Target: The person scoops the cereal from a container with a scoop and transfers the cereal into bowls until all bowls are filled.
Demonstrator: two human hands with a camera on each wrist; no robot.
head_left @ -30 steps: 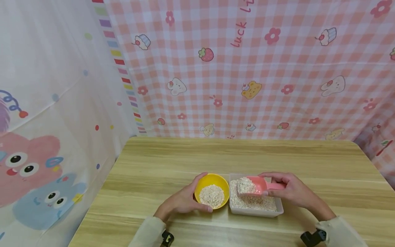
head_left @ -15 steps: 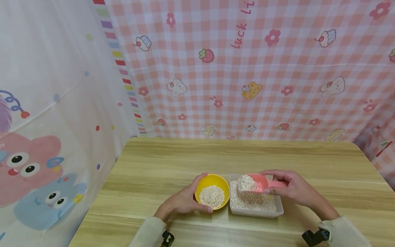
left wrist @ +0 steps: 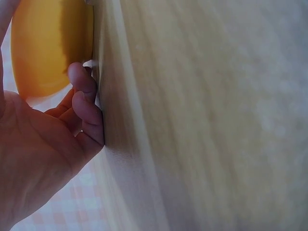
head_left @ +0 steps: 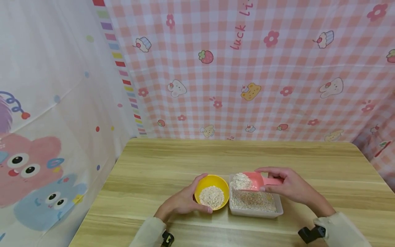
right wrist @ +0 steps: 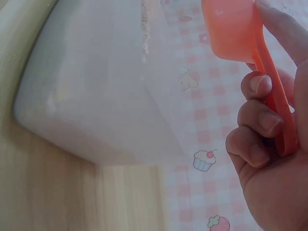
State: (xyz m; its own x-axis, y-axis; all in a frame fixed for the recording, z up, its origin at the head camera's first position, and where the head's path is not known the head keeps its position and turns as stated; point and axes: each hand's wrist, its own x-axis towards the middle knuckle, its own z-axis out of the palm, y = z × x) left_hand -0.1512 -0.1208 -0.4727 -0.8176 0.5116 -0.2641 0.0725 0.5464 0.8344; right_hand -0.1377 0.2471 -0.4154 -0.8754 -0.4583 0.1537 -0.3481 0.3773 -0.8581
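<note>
My right hand (head_left: 285,183) grips the handle of a pink scoop (head_left: 256,180), its fingers curled round it in the right wrist view. Pale oat flakes (head_left: 241,181) are heaped in the scoop, which hangs over the far left part of a translucent plastic container (head_left: 256,213). More flakes fill that container's bottom. On its left stands a yellow bowl (head_left: 201,183), partly filled with flakes (head_left: 212,197). My left hand (head_left: 186,199) holds the bowl from the left, thumb at the near side and fingers round the far side. The left wrist view shows the bowl's outer wall (left wrist: 38,43).
Everything stands on a wood-grain table (head_left: 172,157). Behind the table hangs a pink checked cloth (head_left: 228,75), and a white cartoon-printed cloth (head_left: 77,113) hangs along the left. Bowl and container stand side by side, close together.
The right hand has lifted the loaded scoop slightly and carried it left toward the bowl, above the container. The left hand and the bowl stay in place.
</note>
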